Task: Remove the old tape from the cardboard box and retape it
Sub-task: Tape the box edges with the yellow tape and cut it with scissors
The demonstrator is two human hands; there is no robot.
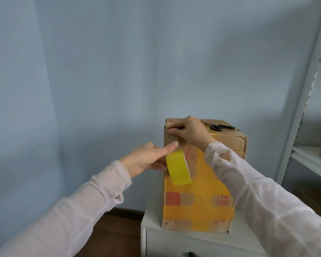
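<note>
Cardboard box [202,184] found upright on white cabinet [152,225], front face crossed by yellow tape strips. Left hand [146,160] wrapped round yellow tape roll [178,168], held against upper left of front face, thumb straight and pressed to the cardboard. Right hand [191,132] clamped on top front edge near left corner, fingers curled over it; anything pinched beneath not discernible. Black scissors [219,127] lying on box top, just behind right hand. Pale shelving [304,108] to the right, apart from cabinet.
</note>
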